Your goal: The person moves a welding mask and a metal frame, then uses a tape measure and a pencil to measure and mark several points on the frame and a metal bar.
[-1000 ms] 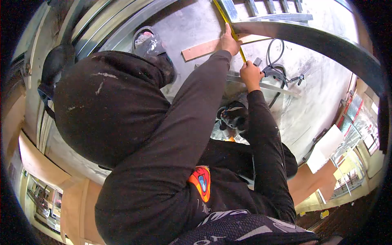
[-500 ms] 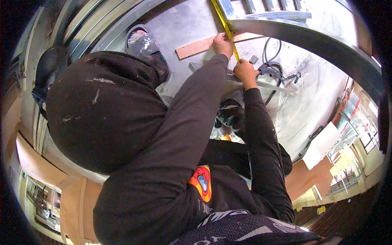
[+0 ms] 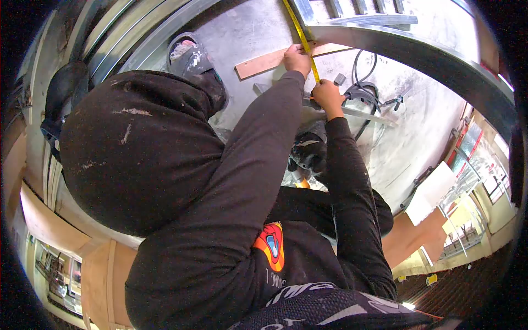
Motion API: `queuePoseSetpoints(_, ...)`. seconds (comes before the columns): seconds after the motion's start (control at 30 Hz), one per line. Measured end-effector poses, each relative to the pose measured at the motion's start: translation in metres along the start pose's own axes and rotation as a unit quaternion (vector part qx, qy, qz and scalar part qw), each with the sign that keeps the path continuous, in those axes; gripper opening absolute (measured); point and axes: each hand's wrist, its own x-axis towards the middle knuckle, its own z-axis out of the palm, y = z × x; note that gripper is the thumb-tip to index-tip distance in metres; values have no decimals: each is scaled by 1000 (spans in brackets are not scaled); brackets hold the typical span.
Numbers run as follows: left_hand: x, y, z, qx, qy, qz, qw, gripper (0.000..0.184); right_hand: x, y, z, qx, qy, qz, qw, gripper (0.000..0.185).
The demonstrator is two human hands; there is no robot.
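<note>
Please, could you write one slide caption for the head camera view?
Bare left hand and right hand at a narrow yellow measuring tape, seen crossing a long, flat, light-brown wooden board.

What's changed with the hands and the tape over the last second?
The left hand has drawn back toward the body, from beside the long grey metal bar to the flat pale wooden strip. The thin yellow measuring tape now shows more of its face; whether that hand pinches it is unclear. Unchanged: the right hand grips the tape's near end; strip and bar lie as before.
</note>
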Motion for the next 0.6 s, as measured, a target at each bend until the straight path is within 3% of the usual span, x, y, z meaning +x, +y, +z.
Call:
queuePoseSetpoints(0.33, 7, -13, 3, -30, -16, -24, 999, 22, 0, -4, -5, -8, -35, 34, 999, 34)
queuePoseSetpoints(0.6, 5, -9, 1, 28, -13, -32, 999, 23, 2, -6, -6, -10, -50, 47, 998, 36)
